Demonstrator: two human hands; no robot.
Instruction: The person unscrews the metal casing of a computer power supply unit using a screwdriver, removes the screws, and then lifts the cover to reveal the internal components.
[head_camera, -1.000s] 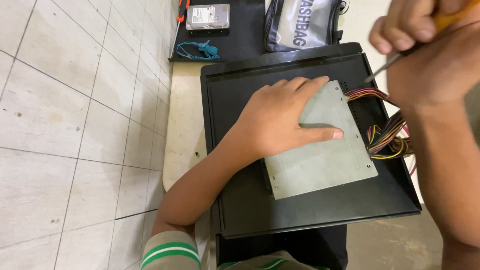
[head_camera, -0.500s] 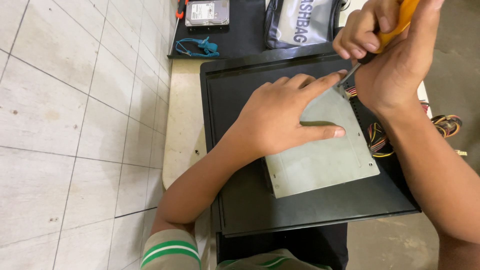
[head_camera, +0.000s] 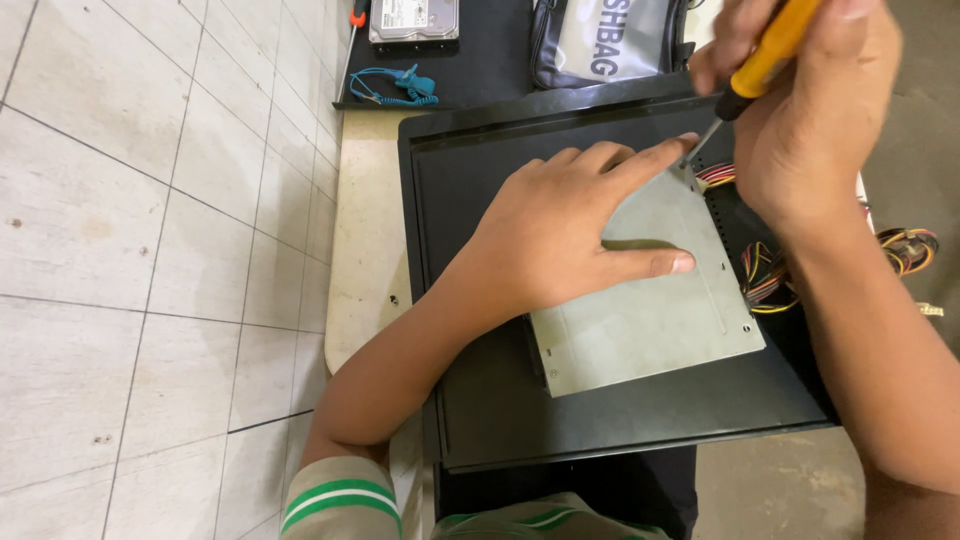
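Black computer case (head_camera: 620, 420) lies flat on the counter (head_camera: 365, 260), grey power supply (head_camera: 650, 300) seated in it under the left hand (head_camera: 560, 235), palm flat, fingers spread, holding nothing. Right hand (head_camera: 810, 120) closed round the yellow-handled screwdriver (head_camera: 760, 65). Tip sits on the unit's far corner, just past the left fingertip. Judging by that, the screw isn't finished. Driver's long axis tilts, tip down-left.

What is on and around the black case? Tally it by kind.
Hands: 2, left hand flat on the grey metal box, right hand gripping the screwdriver
Screwdrivers: 1
Grey metal boxes: 1
Black cases: 1
Hard drives: 1
Blue wrist straps: 1
Grey bags: 1
Total: 8
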